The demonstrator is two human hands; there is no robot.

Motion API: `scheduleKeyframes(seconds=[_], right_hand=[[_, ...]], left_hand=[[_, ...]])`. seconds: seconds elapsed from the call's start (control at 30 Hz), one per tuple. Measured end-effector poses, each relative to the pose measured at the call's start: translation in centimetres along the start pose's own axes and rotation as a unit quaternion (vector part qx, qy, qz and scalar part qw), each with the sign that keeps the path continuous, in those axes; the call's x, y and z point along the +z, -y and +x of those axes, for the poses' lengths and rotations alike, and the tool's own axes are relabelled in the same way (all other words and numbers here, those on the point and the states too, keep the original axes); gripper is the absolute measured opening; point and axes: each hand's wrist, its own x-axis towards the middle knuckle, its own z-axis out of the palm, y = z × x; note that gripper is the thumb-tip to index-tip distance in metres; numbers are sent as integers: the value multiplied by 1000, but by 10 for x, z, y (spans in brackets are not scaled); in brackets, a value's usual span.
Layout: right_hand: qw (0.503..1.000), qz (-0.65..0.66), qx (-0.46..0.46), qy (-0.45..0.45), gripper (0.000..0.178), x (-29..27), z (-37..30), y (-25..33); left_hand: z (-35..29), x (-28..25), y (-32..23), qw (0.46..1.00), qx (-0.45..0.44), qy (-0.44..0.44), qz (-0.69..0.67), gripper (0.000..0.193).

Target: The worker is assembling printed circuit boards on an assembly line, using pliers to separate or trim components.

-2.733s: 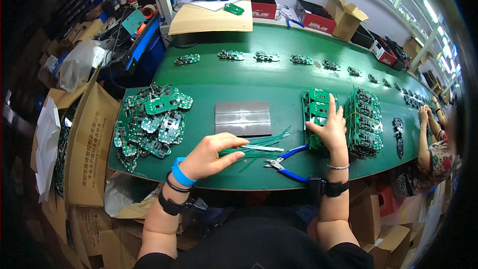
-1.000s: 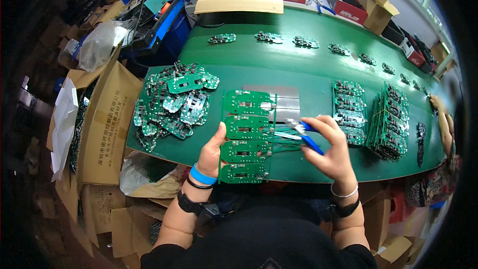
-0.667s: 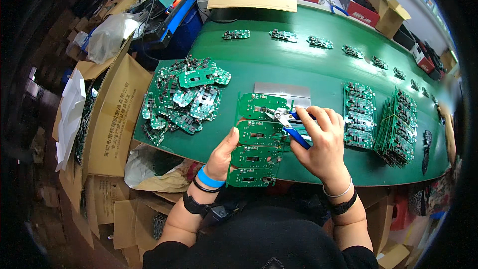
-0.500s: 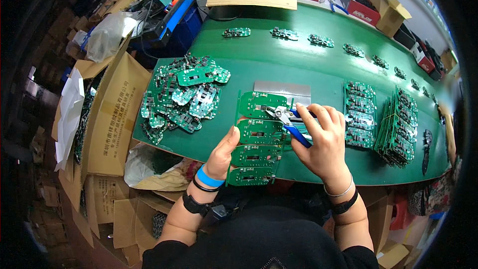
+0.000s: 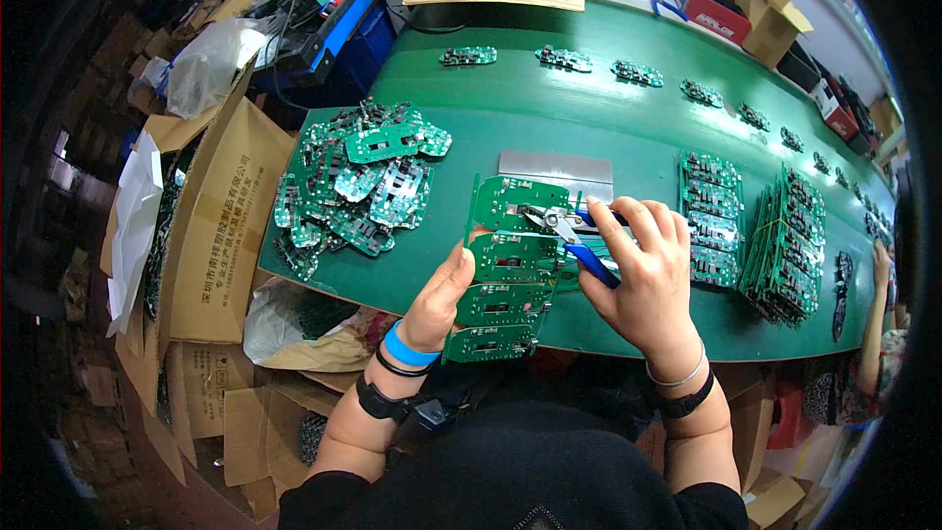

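Observation:
My left hand (image 5: 440, 299) grips the left edge of a green circuit board panel (image 5: 505, 306), made of several joined boards in a column. In my right hand (image 5: 643, 280) is a pair of blue-handled cutting pliers (image 5: 592, 260), its handles spread apart. Its metal jaws rest at the panel's top board, near the right side of the slot; what lies between them is too small to tell. The panel is held tilted above the table's front edge. Behind its top end, a flat grey metal plate (image 5: 556, 166) lies on the green table.
Left of the panel is a heap of loose circuit boards (image 5: 363, 182). Stacked board panels (image 5: 783, 245) stand at the right. A row of boards (image 5: 638, 73) runs along the far side. Cardboard boxes (image 5: 221, 236) crowd the left. Another person's arm (image 5: 876, 309) is at the far right.
My right hand and the pliers have shifted very slightly to the right, with the jaws still at the top board. Another person's arm has come into view at the far right.

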Motion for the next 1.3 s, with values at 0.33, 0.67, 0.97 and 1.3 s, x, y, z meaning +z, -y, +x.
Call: scheduleKeyframes(seconds=[0.33,0.67,0.97,1.3], right_hand=[[1000,7,-1,5,59,-1,0,-2],[1000,-19,-13,-13,58,3,-2,-1],[999,16,-15,-31,53,8,-3,-2],[995,97,28,-5,47,6,-14,-3]], left_hand=[[0,3,-2,999,-4,-3,-41,56],[0,4,-5,999,-10,-3,-38,52],[-2,1,-7,998,-18,-10,-56,50],[-5,-23,3,888,-5,63,-456,66]])
